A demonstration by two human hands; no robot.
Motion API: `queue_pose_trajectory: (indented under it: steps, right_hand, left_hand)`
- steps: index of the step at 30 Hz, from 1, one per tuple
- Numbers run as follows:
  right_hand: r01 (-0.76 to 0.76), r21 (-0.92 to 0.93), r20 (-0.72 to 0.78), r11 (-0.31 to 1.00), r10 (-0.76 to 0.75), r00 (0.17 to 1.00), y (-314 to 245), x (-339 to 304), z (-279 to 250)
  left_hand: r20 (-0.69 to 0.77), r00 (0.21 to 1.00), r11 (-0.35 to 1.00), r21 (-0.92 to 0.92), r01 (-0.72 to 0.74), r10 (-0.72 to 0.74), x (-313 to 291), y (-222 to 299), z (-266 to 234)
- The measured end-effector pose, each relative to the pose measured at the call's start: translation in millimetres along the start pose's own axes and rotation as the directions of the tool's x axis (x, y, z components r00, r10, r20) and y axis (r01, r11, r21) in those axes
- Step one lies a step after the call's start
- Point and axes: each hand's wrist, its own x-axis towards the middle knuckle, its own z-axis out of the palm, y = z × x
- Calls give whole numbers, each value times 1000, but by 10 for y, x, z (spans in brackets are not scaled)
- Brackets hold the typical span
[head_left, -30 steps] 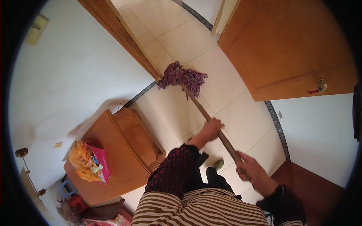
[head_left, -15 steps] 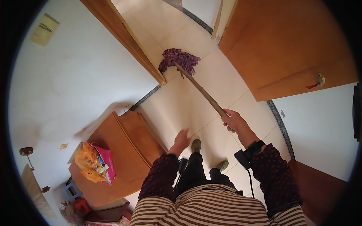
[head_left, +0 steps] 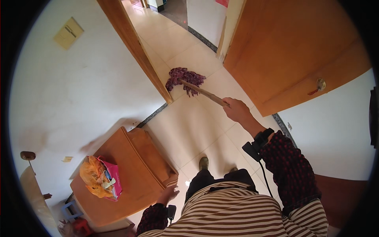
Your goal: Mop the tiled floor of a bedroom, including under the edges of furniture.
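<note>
My right hand [head_left: 236, 110] grips the end of a wooden mop handle [head_left: 204, 93], arm stretched forward. The purple string mop head [head_left: 182, 78] lies on the cream tiled floor [head_left: 189, 130] just inside the doorway, beside the wooden door frame [head_left: 136, 49]. My left hand [head_left: 169, 194] hangs low at my side, fingers loosely apart, holding nothing, close to the corner of a wooden cabinet [head_left: 130, 173].
An open wooden door [head_left: 284, 51] with a round knob [head_left: 320, 84] stands at right. On the cabinet lie a yellow bag and a pink bag [head_left: 99, 177]. White walls close in on both sides; the hallway continues beyond the doorway. My shoes [head_left: 203, 162] stand on the tiles.
My left hand let go of the handle and dropped to my side. My right hand pushed the mop farther forward, toward the doorway.
</note>
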Motion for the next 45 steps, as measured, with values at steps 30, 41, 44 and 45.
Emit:
queue_pose_trajectory:
  steps: [30,41,44,45]
  right_hand:
    - [783,-435,287,445,-755,589,-176,2241,-1218]
    - [796,-468,667,-383,-745,34,-189,3226,-892]
    - [864,-423,609,-273,-791,48,-184,3596,-735]
    - [818,-406,582,-406,-805,-111,-181,3678,-689]
  left_hand:
    - [-129,978,733,-680,35,-166,-650,4155,2659]
    - [-132,873,278,-961,4,-470,-419,5459,3926]
    - [-131,824,146,-987,-60,-551,-267,5758,4282]
    - [-123,817,115,-991,-70,-564,-238,5842,4356]
